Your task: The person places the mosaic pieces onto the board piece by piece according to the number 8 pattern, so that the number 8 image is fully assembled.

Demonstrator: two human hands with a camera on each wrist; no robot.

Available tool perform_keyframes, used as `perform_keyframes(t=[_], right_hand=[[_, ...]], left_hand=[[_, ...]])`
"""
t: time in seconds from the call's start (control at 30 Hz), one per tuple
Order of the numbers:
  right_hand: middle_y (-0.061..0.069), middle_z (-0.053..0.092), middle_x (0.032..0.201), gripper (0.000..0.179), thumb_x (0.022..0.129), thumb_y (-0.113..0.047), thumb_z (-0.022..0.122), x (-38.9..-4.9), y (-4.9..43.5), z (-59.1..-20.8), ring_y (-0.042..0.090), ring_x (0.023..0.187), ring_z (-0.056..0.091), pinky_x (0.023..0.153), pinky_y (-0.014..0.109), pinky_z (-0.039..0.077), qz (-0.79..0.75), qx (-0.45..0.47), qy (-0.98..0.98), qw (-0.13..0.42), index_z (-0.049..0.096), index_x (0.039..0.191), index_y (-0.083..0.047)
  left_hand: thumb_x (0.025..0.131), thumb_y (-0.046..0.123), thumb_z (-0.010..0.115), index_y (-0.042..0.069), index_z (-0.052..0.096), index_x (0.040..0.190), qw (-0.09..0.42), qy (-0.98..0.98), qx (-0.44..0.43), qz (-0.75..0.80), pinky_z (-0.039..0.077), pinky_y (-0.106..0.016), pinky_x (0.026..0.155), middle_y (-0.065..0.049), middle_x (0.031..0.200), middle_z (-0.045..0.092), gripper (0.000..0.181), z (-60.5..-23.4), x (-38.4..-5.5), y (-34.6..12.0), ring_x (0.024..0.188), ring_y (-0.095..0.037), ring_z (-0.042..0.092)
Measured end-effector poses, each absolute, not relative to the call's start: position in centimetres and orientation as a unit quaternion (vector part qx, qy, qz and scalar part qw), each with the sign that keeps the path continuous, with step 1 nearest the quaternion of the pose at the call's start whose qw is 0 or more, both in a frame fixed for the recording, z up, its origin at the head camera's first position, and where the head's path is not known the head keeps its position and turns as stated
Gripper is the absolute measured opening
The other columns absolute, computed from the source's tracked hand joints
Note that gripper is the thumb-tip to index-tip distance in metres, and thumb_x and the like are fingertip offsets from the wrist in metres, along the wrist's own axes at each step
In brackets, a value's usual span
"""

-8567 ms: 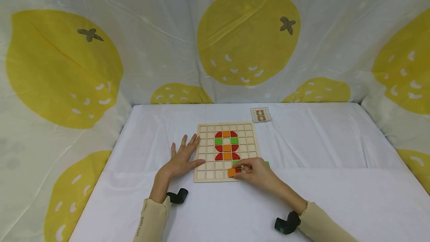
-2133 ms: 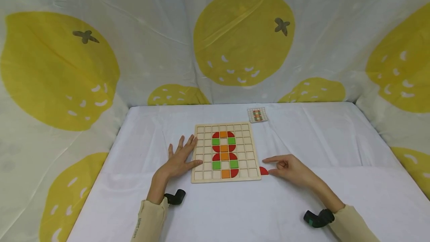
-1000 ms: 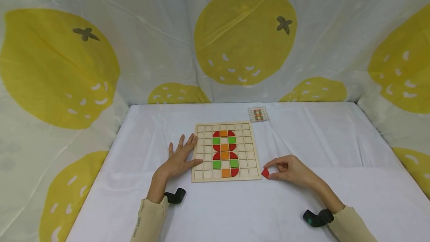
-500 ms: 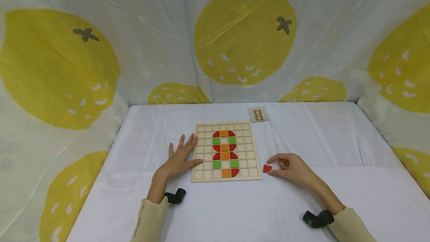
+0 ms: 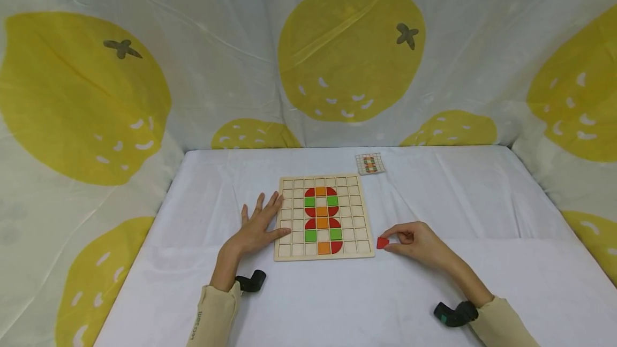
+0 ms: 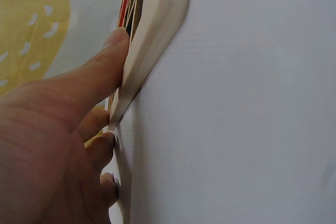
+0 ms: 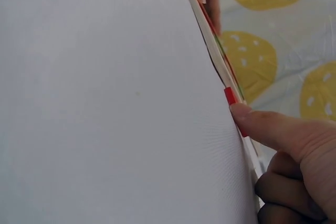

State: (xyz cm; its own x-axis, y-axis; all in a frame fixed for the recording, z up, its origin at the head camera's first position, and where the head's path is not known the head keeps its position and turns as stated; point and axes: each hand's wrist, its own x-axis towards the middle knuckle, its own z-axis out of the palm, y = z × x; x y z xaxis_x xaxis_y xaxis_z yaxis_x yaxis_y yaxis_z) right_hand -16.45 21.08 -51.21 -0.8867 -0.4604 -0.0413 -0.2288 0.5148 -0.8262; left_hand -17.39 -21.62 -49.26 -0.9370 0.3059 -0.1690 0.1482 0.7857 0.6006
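A square wooden grid board (image 5: 363, 229) lies on the white cloth. In its cells sits a figure-eight pattern of red quarter-round, green square and orange square tiles. My left hand (image 5: 255, 233) rests with spread fingers on the board's left edge; in the left wrist view its thumb (image 6: 102, 69) lies against the rim. Just beyond the board's right edge, my right hand (image 5: 416, 242) pinches a red quarter-round tile (image 5: 382, 243) between thumb and index finger. In the right wrist view the thumb (image 7: 262, 124) presses on the red tile (image 7: 229, 96), and the other fingers are curled under.
A small pattern card (image 5: 370, 164) with a similar figure lies behind the board's far right corner. Lemon-printed cloth (image 5: 354, 52) walls in the table at the back and sides. A black camera mount (image 5: 456, 314) sits on the right wrist.
Earlier, my right hand set an orange tile in the board's bottom row. It has since moved right, taken the red tile from the cloth and turned it. My left hand stays put.
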Motion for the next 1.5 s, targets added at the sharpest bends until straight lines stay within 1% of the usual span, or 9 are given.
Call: perform_keyframes(t=[0.23,0.43,0.6,0.73,1.0,1.1,1.23,1.37,1.5], right_hand=[[-0.008,0.032,0.06,0.015,0.084,-0.023,0.087,-16.4,21.0,-51.3,0.001,0.059,0.032,0.058,0.018,0.034,-0.464,-0.164,0.862,0.119,0.081,0.098,-0.02],[-0.006,0.033,0.059,0.017,0.083,-0.027,0.088,-16.2,20.3,-50.7,0.002,0.057,0.03,0.055,0.019,0.029,-0.477,-0.117,0.864,0.114,0.082,0.097,-0.019],[-0.004,0.032,0.057,0.018,0.083,-0.023,0.087,-15.3,17.2,-49.7,0.005,0.054,0.028,0.052,0.02,0.025,-0.497,-0.085,0.853,0.136,0.082,0.1,-0.017],[-0.005,0.032,0.056,0.018,0.083,-0.021,0.087,-14.4,13.8,-49.0,0.006,0.053,0.029,0.052,0.019,0.025,-0.502,-0.094,0.848,0.143,0.082,0.099,-0.014],[-0.008,0.03,0.056,0.016,0.083,-0.019,0.087,-13.4,8.1,-48.8,0.001,0.055,0.028,0.056,0.016,0.028,-0.482,-0.162,0.853,0.115,0.082,0.096,-0.012],[-0.009,0.031,0.055,0.015,0.084,-0.017,0.086,-13.1,6.6,-49.0,0.001,0.054,0.028,0.054,0.016,0.025,-0.474,-0.174,0.856,0.109,0.083,0.098,-0.011],[-0.009,0.033,0.054,0.014,0.085,-0.015,0.086,-13.0,5.3,-49.3,0.001,0.053,0.029,0.051,0.016,0.022,-0.446,-0.173,0.874,0.087,0.082,0.097,-0.009],[-0.009,0.039,0.054,0.014,0.083,-0.015,0.087,-12.8,4.6,-49.3,0.001,0.052,0.034,0.049,0.016,0.023,-0.414,-0.168,0.893,0.053,0.081,0.095,-0.008],[-0.01,0.046,0.055,0.012,0.082,-0.015,0.088,-12.5,4.1,-49.2,0.001,0.052,0.037,0.048,0.016,0.026,-0.391,-0.161,0.906,0.021,0.081,0.089,-0.008]], left_hand=[[0.097,0.039,0.071,0.009,0.018,0.166,0.13,0.934,0.12,0.309,-0.018,-0.073,0.119,-0.012,0.176,0.008,0.093,-49.2,-17.4,-21.6,0.161,-0.043,-0.01],[0.097,0.04,0.071,0.009,0.017,0.166,0.133,0.933,0.121,0.313,-0.019,-0.073,0.119,-0.013,0.175,0.008,0.093,-49.2,-17.4,-21.6,0.161,-0.043,-0.011],[0.097,0.041,0.071,0.009,0.017,0.166,0.134,0.934,0.122,0.308,-0.019,-0.073,0.119,-0.012,0.176,0.007,0.093,-49.3,-17.4,-21.8,0.161,-0.042,-0.011],[0.097,0.042,0.07,0.009,0.017,0.166,0.134,0.935,0.122,0.305,-0.019,-0.073,0.119,-0.012,0.176,0.007,0.093,-49.3,-17.4,-21.8,0.161,-0.042,-0.011],[0.097,0.042,0.07,0.01,0.016,0.166,0.137,0.936,0.12,0.302,-0.018,-0.073,0.12,-0.012,0.176,0.006,0.093,-49.2,-17.4,-21.7,0.161,-0.042,-0.011],[0.098,0.041,0.069,0.009,0.016,0.166,0.137,0.936,0.12,0.301,-0.017,-0.073,0.12,-0.012,0.176,0.007,0.093,-49.1,-17.4,-21.6,0.161,-0.042,-0.011],[0.098,0.041,0.07,0.009,0.017,0.166,0.134,0.936,0.121,0.301,-0.017,-0.073,0.12,-0.012,0.176,0.008,0.092,-49.0,-17.3,-21.4,0.162,-0.042,-0.01],[0.097,0.04,0.07,0.009,0.018,0.166,0.133,0.937,0.12,0.301,-0.017,-0.072,0.12,-0.012,0.176,0.009,0.092,-49.0,-17.2,-21.4,0.162,-0.042,-0.01],[0.097,0.04,0.07,0.009,0.018,0.166,0.132,0.937,0.118,0.301,-0.017,-0.072,0.12,-0.012,0.175,0.009,0.092,-49.0,-17.2,-21.5,0.162,-0.041,-0.009]])
